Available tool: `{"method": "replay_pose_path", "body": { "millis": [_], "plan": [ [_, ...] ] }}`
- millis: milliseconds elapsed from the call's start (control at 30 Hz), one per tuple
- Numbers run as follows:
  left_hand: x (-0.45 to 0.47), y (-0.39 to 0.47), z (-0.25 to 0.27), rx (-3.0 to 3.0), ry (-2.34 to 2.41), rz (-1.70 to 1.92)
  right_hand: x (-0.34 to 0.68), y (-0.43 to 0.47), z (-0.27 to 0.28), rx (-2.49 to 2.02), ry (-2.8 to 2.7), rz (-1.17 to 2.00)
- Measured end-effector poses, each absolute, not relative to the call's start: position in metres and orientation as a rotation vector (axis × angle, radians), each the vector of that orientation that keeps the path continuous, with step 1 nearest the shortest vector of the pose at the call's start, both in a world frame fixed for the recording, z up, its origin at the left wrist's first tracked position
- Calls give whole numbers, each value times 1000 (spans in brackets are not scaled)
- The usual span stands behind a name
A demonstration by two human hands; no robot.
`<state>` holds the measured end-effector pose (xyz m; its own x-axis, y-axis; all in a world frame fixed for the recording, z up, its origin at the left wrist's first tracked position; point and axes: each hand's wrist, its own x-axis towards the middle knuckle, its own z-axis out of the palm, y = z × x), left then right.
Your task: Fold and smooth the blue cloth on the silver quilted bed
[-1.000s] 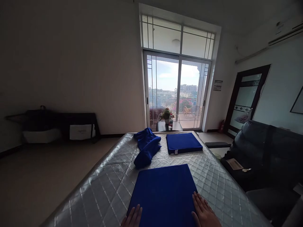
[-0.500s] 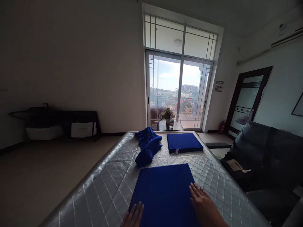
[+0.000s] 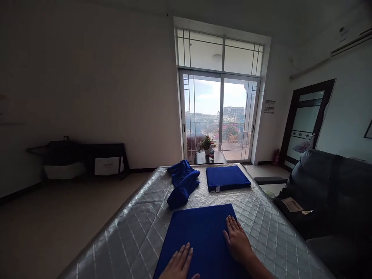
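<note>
**Clerk:** Since the earlier frame, both your hands have slid forward onto the cloth. Item one: your right hand (image 3: 237,242), palm down, fingers spread flat, gripping nothing, lying on the right part of the folded blue cloth (image 3: 200,236). A second ago it sat at that cloth's right edge, nearer you.

**Checker:** And your left hand?

**Clerk:** Item two: your left hand (image 3: 178,265), also flat and open, fingers extended, holding nothing, resting on the near left part of the same cloth. Earlier only its fingertips showed at the near corner.

**Checker:** Where does the cloth lie?

**Clerk:** Item three: the folded blue cloth, flat, on the near middle of the quilted silver surface (image 3: 130,232), directly under both your palms.

**Checker:** Other stock on that surface?

**Clerk:** Item four: a crumpled blue cloth (image 3: 182,183), unfolded, lying beyond the near one and to its left, apart from it. Item five: a folded blue stack (image 3: 227,177), neat, with a small white tag at its near edge, just beside the crumpled cloth on the right.

**Checker:** Surroundings?

**Clerk:** Item six: a dark sofa (image 3: 328,193) along your right. Item seven: a small table with a potted plant (image 3: 207,144) before the glass balcony door (image 3: 221,116). Item eight: a low dark bench (image 3: 78,155) against the left wall.
</note>
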<state>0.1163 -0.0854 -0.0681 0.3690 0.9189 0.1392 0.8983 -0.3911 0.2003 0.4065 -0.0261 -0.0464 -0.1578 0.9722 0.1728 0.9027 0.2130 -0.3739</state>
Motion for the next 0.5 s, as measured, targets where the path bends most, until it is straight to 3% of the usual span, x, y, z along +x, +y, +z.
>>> {"method": "replay_pose_path", "body": {
  "millis": [100, 200, 500],
  "plan": [
    [186, -74, -19, 2522, 1436, 242, 409, -26, -47, -1737, -2132, 214],
    [241, -56, 7, 2546, 1317, 411, 412, -22, -55, -1690, -2194, 147],
    [245, -34, -19, 2519, 1462, 432, 412, -17, -63, -1691, -2140, 158]
  ]
}}
